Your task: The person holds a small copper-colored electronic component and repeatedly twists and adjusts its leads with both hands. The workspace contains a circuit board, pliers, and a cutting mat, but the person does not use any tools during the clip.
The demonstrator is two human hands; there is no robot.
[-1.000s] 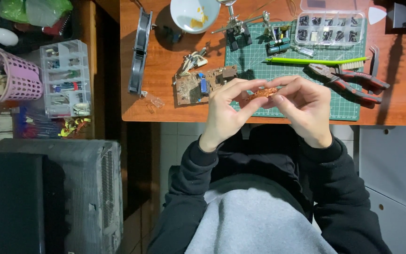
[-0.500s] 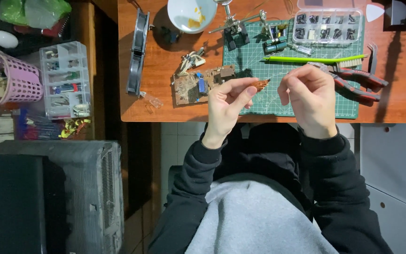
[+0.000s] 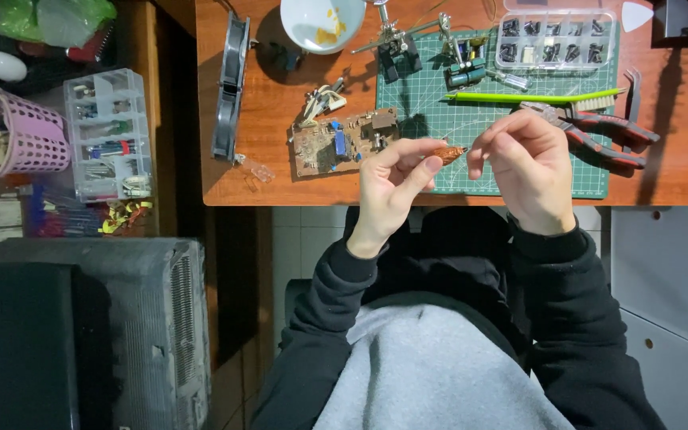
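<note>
Pinched between thumb and fingertips of the left hand (image 3: 392, 179) is a small copper-brown wound component (image 3: 447, 153), held in the air over the near edge of the desk. Its long axis runs left to right with a slight upward tilt, the free end pointing toward the right hand (image 3: 529, 169). That hand sits just beside the free tip, fingers curled inward and not touching the part; whether it grips anything of its own cannot be told from this view.

Left to right across the scene: a pink plastic basket (image 3: 17, 135) and a clear plastic drawer organiser (image 3: 109, 131) stand off the desk, well apart from both hands. On the brown wooden desk (image 3: 264, 171) a dark round fan (image 3: 231, 84) stands on edge, then a brown circuit board (image 3: 342, 142) lies just left of the left hand's fingers. A white bowl (image 3: 322, 22) sits at the far edge. Under and beyond the component spreads a green cutting mat (image 3: 471, 127), carrying a metal helping-hands clamp stand (image 3: 396, 40), a clear compartment box of dark parts (image 3: 555, 38), a green-handled brush (image 3: 531, 97) and red-handled pliers (image 3: 599, 131) close behind the right hand.

Open room lies toward the body, below the desk edge; the far side is crowded with tools.
</note>
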